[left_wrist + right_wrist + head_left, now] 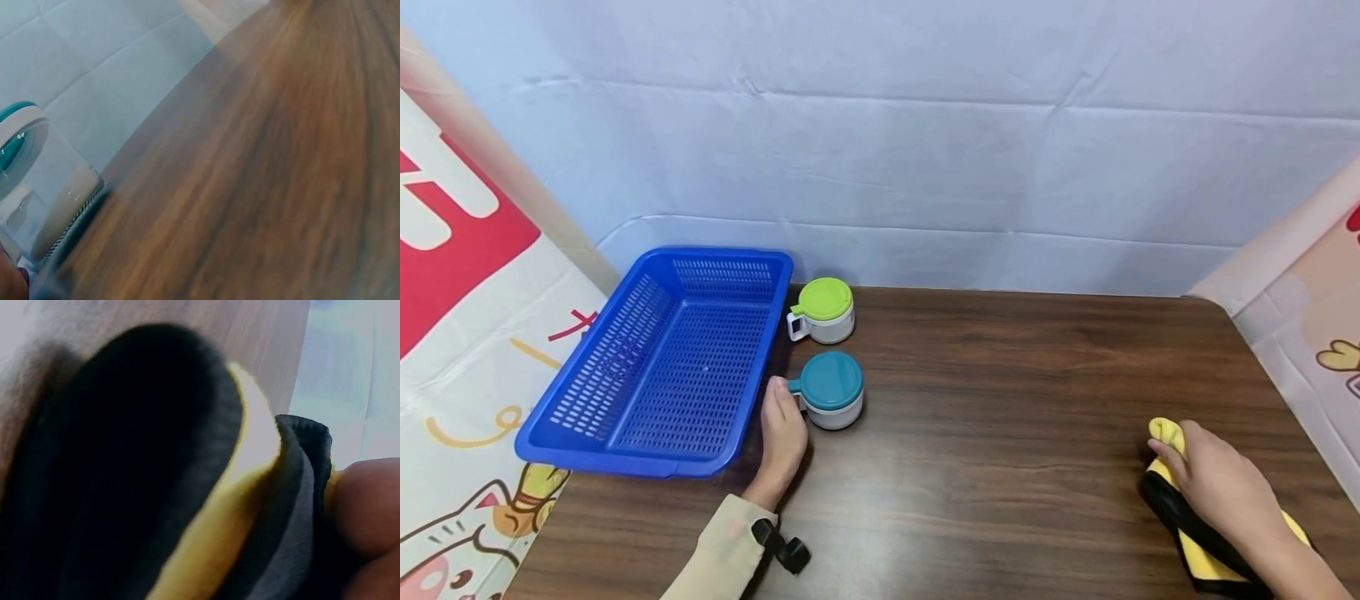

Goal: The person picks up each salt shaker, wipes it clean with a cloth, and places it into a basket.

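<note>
My left hand [784, 442] holds the handle of a clear seasoning jar with a teal lid [831, 382], which stands upright on the table. In the left wrist view the see-through side of this jar [53, 181] shows at the left edge, with only a bit of a finger below it. Just behind it stands a similar seasoning jar with a lime-green lid [825, 302], its white handle pointing left. Far to the right, my right hand [1225, 487] grips a folded yellow and black towel [1198, 542] lying on the table. Dark towel folds fill much of the right wrist view.
A blue plastic basket [751, 433] with perforated walls sits left of the jars, nothing visible in it. Brown wood-grain table [1000, 433] lies between my hands. A pale cloth backdrop [925, 167] hangs behind, and printed sheets flank both sides.
</note>
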Action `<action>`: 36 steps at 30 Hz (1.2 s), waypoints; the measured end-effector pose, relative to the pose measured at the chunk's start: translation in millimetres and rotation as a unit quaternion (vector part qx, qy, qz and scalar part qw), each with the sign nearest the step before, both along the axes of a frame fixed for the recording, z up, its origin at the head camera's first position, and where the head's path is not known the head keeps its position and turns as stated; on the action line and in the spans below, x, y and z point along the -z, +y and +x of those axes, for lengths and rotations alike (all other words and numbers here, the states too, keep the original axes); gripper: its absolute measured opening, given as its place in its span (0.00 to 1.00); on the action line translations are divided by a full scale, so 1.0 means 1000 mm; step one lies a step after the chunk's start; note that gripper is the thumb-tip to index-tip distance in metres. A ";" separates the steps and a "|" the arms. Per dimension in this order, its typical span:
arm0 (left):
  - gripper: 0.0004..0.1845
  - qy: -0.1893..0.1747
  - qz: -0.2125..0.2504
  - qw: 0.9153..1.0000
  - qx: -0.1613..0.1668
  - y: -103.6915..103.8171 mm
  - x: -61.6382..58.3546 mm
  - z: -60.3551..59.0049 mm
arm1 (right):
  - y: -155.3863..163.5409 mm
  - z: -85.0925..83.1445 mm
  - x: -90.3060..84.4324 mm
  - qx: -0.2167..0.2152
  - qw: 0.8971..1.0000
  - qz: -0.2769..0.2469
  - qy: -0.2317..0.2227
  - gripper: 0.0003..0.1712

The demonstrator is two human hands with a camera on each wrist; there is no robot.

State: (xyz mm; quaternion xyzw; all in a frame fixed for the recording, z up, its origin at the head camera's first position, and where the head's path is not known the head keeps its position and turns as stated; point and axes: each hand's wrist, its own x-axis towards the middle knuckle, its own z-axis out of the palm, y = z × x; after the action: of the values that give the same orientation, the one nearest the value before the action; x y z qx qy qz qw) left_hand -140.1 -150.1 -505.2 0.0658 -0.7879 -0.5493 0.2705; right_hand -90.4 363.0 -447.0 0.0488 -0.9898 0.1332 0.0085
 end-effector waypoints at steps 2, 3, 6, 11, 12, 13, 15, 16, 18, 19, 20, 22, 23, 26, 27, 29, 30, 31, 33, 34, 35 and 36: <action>0.17 -0.001 -0.002 1.000 -0.001 0.002 0.000 0.001 | -0.001 -0.001 -0.003 0.000 1.000 -0.007 -0.013 0.22; 0.17 -0.004 -0.001 1.000 -0.002 0.003 -0.001 0.001 | -0.002 -0.002 -0.004 -0.001 1.000 -0.011 -0.018 0.22; 0.18 -0.015 0.010 1.000 -0.003 0.005 -0.004 0.003 | -0.005 -0.004 -0.009 -0.004 1.000 -0.017 -0.021 0.22; 0.18 -0.030 0.026 0.999 -0.005 0.007 -0.012 0.004 | -0.013 -0.006 -0.013 -0.014 1.000 -0.023 0.015 0.22; 0.18 -0.030 0.028 0.999 -0.007 0.008 -0.013 0.004 | -0.015 -0.007 -0.014 -0.017 0.999 -0.026 0.027 0.22; 0.18 -0.030 0.028 0.999 -0.009 0.010 -0.015 0.004 | -0.017 -0.007 -0.015 -0.020 0.999 -0.030 0.035 0.21; 0.18 -0.029 0.030 0.999 -0.013 0.013 -0.019 0.003 | -0.023 -0.009 -0.017 -0.026 0.998 -0.039 0.053 0.20; 0.18 -0.026 0.032 0.999 -0.014 0.015 -0.020 0.003 | -0.026 -0.010 -0.017 -0.028 0.997 -0.042 0.060 0.19; 0.19 -0.021 0.032 0.999 -0.017 0.018 -0.024 0.002 | -0.031 -0.012 -0.019 -0.035 0.996 -0.046 0.071 0.18; 0.19 -0.019 0.032 0.999 -0.019 0.020 -0.026 0.002 | -0.034 -0.014 -0.020 -0.037 0.995 -0.046 0.075 0.18; 0.19 -0.016 0.030 0.999 -0.021 0.022 -0.027 0.001 | -0.036 -0.015 -0.021 -0.040 0.995 -0.045 0.080 0.18; 0.19 -0.012 0.026 0.999 -0.024 0.026 -0.031 0.000 | -0.039 -0.018 -0.023 -0.045 0.994 -0.042 0.087 0.18; 0.19 -0.010 0.021 0.999 -0.027 0.027 -0.033 0.000 | -0.041 -0.019 -0.024 -0.047 0.994 -0.040 0.090 0.18; 0.18 -0.008 0.016 0.999 -0.027 0.030 -0.037 -0.001 | -0.045 -0.022 -0.026 -0.051 0.993 -0.039 0.097 0.18; 0.18 -0.007 0.015 1.000 -0.026 0.031 -0.038 -0.002 | -0.046 -0.022 -0.026 -0.053 0.993 -0.040 0.099 0.18; 0.18 -0.004 0.012 1.000 -0.027 0.032 -0.039 -0.002 | -0.049 -0.024 -0.027 -0.058 0.992 -0.042 0.101 0.18; 0.18 -0.003 0.010 1.000 -0.027 0.032 -0.039 -0.002 | -0.050 -0.024 -0.027 -0.061 0.992 -0.043 0.103 0.18; 0.18 -0.003 0.008 1.000 -0.028 0.032 -0.039 -0.003 | -0.051 -0.025 -0.028 -0.063 0.992 -0.043 0.104 0.17; 0.18 -0.004 0.005 1.000 -0.031 0.033 -0.039 -0.003 | -0.052 -0.025 -0.029 -0.067 0.991 -0.045 0.107 0.16; 0.18 -0.004 0.006 0.999 -0.031 0.033 -0.040 -0.003 | -0.053 -0.026 -0.029 -0.069 0.991 -0.045 0.108 0.16; 0.18 -0.005 0.008 0.999 -0.030 0.034 -0.040 -0.003 | -0.053 -0.026 -0.030 -0.069 0.991 -0.046 0.109 0.16; 0.18 -0.006 0.009 0.999 -0.030 0.034 -0.040 -0.004 | -0.054 -0.026 -0.030 -0.069 0.990 -0.048 0.111 0.15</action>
State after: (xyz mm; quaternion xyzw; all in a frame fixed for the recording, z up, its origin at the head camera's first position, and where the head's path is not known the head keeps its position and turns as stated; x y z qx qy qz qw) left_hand -143.9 -115.9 -465.3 0.0954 -0.7823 -0.5475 0.2814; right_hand -116.4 308.7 -417.1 0.1314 -0.9695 0.1742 0.1117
